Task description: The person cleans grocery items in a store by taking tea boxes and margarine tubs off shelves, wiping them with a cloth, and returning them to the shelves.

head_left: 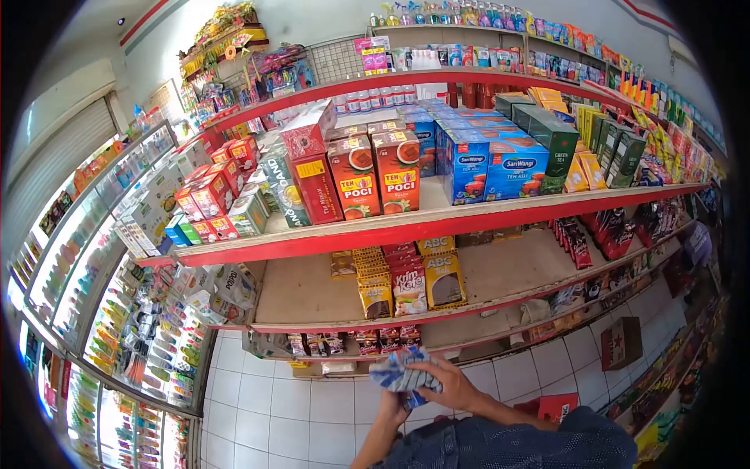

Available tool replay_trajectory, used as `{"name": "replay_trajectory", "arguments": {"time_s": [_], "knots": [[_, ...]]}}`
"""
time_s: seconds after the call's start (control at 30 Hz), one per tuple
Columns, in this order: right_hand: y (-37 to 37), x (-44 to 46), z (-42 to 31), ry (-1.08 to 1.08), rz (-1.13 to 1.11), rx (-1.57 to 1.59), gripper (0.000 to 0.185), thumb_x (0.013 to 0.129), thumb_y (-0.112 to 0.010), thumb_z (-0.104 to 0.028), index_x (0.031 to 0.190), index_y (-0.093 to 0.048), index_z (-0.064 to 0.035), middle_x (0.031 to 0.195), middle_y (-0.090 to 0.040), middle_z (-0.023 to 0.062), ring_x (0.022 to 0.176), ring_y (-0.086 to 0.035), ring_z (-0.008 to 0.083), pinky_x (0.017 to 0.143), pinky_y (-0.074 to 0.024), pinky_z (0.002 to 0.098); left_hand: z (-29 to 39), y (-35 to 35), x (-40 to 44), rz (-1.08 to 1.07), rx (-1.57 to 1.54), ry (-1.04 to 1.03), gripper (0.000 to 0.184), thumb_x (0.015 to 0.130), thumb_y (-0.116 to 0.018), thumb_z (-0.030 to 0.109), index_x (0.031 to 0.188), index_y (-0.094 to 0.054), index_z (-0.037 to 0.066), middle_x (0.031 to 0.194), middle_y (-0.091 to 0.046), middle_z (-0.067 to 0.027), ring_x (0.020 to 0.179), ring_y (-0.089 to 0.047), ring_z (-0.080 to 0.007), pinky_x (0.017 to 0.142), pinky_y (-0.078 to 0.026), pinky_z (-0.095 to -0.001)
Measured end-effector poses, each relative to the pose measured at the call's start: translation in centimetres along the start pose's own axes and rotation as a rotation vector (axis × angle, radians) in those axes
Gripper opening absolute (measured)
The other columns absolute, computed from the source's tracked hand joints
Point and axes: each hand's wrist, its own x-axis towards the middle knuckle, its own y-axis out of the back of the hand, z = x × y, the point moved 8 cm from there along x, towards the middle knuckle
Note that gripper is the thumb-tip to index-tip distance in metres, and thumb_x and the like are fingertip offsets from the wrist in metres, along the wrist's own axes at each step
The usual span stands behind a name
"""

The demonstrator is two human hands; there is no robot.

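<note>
In front of my body, low in the head view, both hands meet at a bunched blue-grey cloth. My right hand presses its fingers over the cloth from the right. My left hand is closed below it, its fingers mostly hidden. A small blue item shows between the hands under the cloth; I cannot make out what it is. The nearest shelf goods are yellow ABC coffee packs and a Krim Kafe pack, beyond and above my hands.
The red-edged upper shelf carries Teh Poci boxes, blue SariWangi boxes and green tea boxes. A lower shelf board juts out before me. Left stands a lit display case; a carton sits on the tiled floor.
</note>
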Motion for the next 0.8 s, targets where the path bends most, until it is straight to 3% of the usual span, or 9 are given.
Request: {"name": "replay_trajectory", "arguments": {"time_s": [0.1, 0.2, 0.23, 0.33, 0.67, 0.73, 0.77, 0.8], "knots": [[1.3, 0.9, -1.4, 0.069, 0.332, -0.110, 0.050, 0.084, -0.074, -0.020, 0.132, -0.060, -0.0137, 0.118, -0.059, 0.0194, 0.111, -0.060, 0.0390, 0.094, -0.0504, 0.0433, 2.1, -1.4, -0.9, 0.009, 0.184, 0.078, 0.052, 0.107, -0.037, 0.048, 0.130, -0.056, 0.006, 0.119, -0.068, -0.0083, 0.103, -0.069, -0.0210, 0.089, -0.059, -0.0388], [1.1, 1.7, -2.2, -0.052, 0.437, -0.028, 0.048, 0.083, -0.074, -0.015, 0.129, -0.061, -0.0111, 0.118, -0.060, 0.0194, 0.108, -0.061, 0.0391, 0.092, -0.0497, 0.0432, 3.9, -2.1, -1.3, 0.014, 0.294, 0.151, 0.051, 0.107, -0.038, 0.048, 0.128, -0.058, 0.007, 0.113, -0.070, -0.0066, 0.094, -0.072, -0.0192, 0.081, -0.062, -0.0360], [1.2, 1.7, -3.0, 0.000, 0.502, -0.065, 0.047, 0.082, -0.074, -0.010, 0.128, -0.061, -0.0097, 0.115, -0.060, 0.0192, 0.106, -0.061, 0.0393, 0.091, -0.0500, 0.0433, 4.6, -2.8, -1.9, 0.022, 0.313, 0.170, 0.049, 0.106, -0.039, 0.048, 0.126, -0.060, 0.008, 0.108, -0.072, -0.0051, 0.088, -0.073, -0.0177, 0.075, -0.062, -0.0336], [0.7, 1.3, -3.4, -0.007, 0.599, -0.067, 0.048, 0.082, -0.073, -0.010, 0.128, -0.061, -0.0088, 0.114, -0.060, 0.0193, 0.106, -0.061, 0.0394, 0.090, -0.0499, 0.0431, 6.1, -2.8, -1.7, -0.026, 0.467, 0.209, 0.053, 0.107, -0.036, 0.050, 0.132, -0.056, 0.008, 0.119, -0.069, -0.0067, 0.100, -0.072, -0.0200, 0.084, -0.061, -0.0367], [-2.7, -2.4, 1.3, -0.063, 0.887, 0.037, 0.047, 0.085, -0.072, -0.018, 0.127, -0.059, -0.0023, 0.114, -0.061, 0.0197, 0.105, -0.062, 0.0384, 0.092, -0.0483, 0.0435, 6.4, -2.6, -0.5, -0.081, 0.709, 0.337, 0.050, 0.106, -0.040, 0.048, 0.133, -0.054, 0.008, 0.118, -0.069, -0.0076, 0.097, -0.072, -0.0178, 0.083, -0.061, -0.0353], [-3.3, -2.9, 2.3, -0.088, 0.924, 0.094, 0.047, 0.085, -0.071, -0.021, 0.127, -0.059, -0.0016, 0.114, -0.061, 0.0194, 0.107, -0.062, 0.0369, 0.092, -0.0487, 0.0424, 6.5, -2.3, -0.3, -0.033, 0.760, 0.356, 0.049, 0.104, -0.046, 0.049, 0.130, -0.055, 0.008, 0.114, -0.067, -0.0058, 0.093, -0.070, -0.0153, 0.076, -0.061, -0.0325], [-3.7, -3.2, 2.5, -0.111, 0.913, 0.124, 0.047, 0.085, -0.071, -0.021, 0.126, -0.059, -0.0012, 0.115, -0.061, 0.0196, 0.108, -0.061, 0.0362, 0.092, -0.0489, 0.0418, 6.2, -2.0, 0.1, -0.031, 0.768, 0.391, 0.052, 0.105, -0.041, 0.050, 0.135, -0.053, 0.008, 0.123, -0.067, -0.0069, 0.104, -0.069, -0.0185, 0.091, -0.059, -0.0353], [-3.7, -3.3, 2.3, -0.130, 0.902, 0.150, 0.047, 0.085, -0.071, -0.021, 0.126, -0.060, -0.0008, 0.116, -0.061, 0.0197, 0.109, -0.061, 0.0355, 0.092, -0.0492, 0.0412, 6.5, -1.9, 0.5, -0.029, 0.781, 0.400, 0.052, 0.105, -0.041, 0.050, 0.135, -0.053, 0.008, 0.123, -0.067, -0.0069, 0.104, -0.069, -0.0185, 0.091, -0.059, -0.0353]]}}
